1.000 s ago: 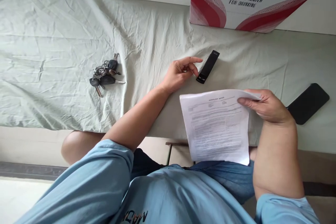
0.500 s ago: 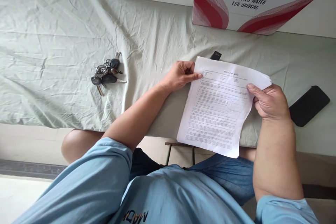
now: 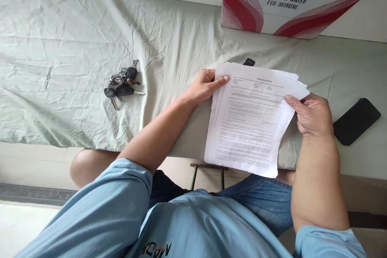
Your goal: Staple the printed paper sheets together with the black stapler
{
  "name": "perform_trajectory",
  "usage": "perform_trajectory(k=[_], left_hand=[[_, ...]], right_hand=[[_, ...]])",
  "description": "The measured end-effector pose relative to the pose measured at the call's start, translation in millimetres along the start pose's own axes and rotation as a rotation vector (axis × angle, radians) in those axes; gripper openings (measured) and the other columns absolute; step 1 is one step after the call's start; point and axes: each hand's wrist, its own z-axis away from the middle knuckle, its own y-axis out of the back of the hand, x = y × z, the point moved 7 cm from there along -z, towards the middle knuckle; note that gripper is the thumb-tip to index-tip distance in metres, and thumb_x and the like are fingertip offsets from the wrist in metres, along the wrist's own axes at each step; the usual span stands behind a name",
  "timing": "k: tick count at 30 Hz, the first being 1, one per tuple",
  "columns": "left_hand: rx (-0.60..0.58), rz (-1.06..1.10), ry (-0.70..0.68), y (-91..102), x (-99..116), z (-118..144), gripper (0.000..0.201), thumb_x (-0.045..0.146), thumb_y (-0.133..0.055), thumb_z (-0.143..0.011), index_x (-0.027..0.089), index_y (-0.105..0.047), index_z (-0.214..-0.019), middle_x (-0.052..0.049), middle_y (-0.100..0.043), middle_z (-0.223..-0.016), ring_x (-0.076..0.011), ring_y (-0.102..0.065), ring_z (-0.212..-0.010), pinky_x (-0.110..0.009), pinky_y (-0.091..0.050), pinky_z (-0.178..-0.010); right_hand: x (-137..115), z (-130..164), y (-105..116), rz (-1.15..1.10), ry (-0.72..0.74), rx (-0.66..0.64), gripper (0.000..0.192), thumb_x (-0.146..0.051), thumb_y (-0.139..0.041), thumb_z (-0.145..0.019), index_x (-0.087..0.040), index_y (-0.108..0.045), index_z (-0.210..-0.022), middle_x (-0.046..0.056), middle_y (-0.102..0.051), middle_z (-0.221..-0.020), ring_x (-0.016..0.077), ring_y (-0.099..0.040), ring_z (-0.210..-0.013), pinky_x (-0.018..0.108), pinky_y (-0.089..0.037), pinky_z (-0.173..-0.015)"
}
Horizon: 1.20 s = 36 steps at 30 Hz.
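I hold a stack of printed white paper sheets (image 3: 250, 121) over the near edge of a table covered with a pale green cloth (image 3: 75, 28). My left hand (image 3: 204, 86) pinches the stack's upper left corner. My right hand (image 3: 311, 115) grips its right edge. The sheets are slightly fanned apart at the top and left. A small black rectangular device (image 3: 248, 62) lies on the cloth behind the papers, mostly hidden by them.
A bunch of keys (image 3: 122, 84) lies on the cloth to the left. A black phone (image 3: 356, 121) lies at the right. A red and white Wahaha water carton (image 3: 290, 0) stands at the back right. My lap is below the table edge.
My left hand left the black device and took the papers' upper left corner. The stack rose over the table, covering the device, and its sheets have fanned apart.
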Motion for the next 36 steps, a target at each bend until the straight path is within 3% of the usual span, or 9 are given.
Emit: perform_trajectory(k=[7,14,18,21,28,36], left_hand=[[-0.026,0.027,0.005,-2.5,3,-1,0.065,0.081,-0.097,-0.084,0.019,-0.084,-0.1,-0.009,-0.089,-0.093,-0.0308,-0.09,-0.091,-0.038,-0.075,-0.075],[0.085,0.043,0.036,3.6,-6,0,0.074,0.095,-0.077,-0.092,0.022,-0.074,-0.083,-0.005,-0.075,-0.073,-0.0311,-0.089,-0.089,-0.041,-0.074,-0.075],[0.085,0.061,0.048,3.0,-7,-1,0.078,0.1,-0.071,-0.092,0.023,-0.073,-0.08,-0.006,-0.074,-0.071,-0.0305,-0.088,-0.084,-0.043,-0.073,-0.073],[0.086,0.045,0.059,2.6,-5,-1,0.083,0.105,-0.064,-0.093,0.023,-0.074,-0.081,-0.005,-0.074,-0.07,-0.0281,-0.086,-0.078,-0.04,-0.072,-0.068],[-0.073,0.004,0.055,-7.6,4,2,0.071,0.089,-0.092,-0.082,0.021,-0.082,-0.099,-0.008,-0.089,-0.092,-0.0298,-0.09,-0.09,-0.037,-0.073,-0.075],[-0.045,0.017,0.041,-4.0,2,1,0.067,0.087,-0.092,-0.085,0.022,-0.084,-0.101,-0.01,-0.091,-0.1,-0.0308,-0.09,-0.093,-0.04,-0.074,-0.079]], right_hand=[[-9,-2,7,0.166,0.109,0.122,0.044,-0.056,-0.107,-0.07,-0.022,-0.09,-0.092,0.003,-0.088,-0.092,0.0227,-0.077,-0.085,0.045,-0.069,-0.094],[-11,-11,23,0.071,0.196,0.205,0.036,-0.048,-0.105,-0.07,-0.021,-0.086,-0.084,0.001,-0.079,-0.083,0.0174,-0.067,-0.076,0.041,-0.065,-0.088],[-16,-16,35,0.026,0.231,0.265,0.029,-0.039,-0.101,-0.066,-0.02,-0.086,-0.082,0.001,-0.076,-0.082,0.0184,-0.067,-0.077,0.044,-0.064,-0.091],[-20,-14,30,0.019,0.229,0.259,0.027,-0.039,-0.098,-0.065,-0.021,-0.086,-0.081,0.001,-0.077,-0.083,0.0194,-0.067,-0.077,0.045,-0.064,-0.089],[-18,-11,7,0.109,0.196,0.134,0.034,-0.051,-0.101,-0.07,-0.024,-0.084,-0.083,-0.003,-0.074,-0.077,0.017,-0.064,-0.073,0.04,-0.061,-0.084],[-12,-17,28,0.112,0.165,0.327,0.031,-0.044,-0.098,-0.062,-0.023,-0.078,-0.073,-0.002,-0.063,-0.066,0.0147,-0.05,-0.064,0.036,-0.049,-0.066]])
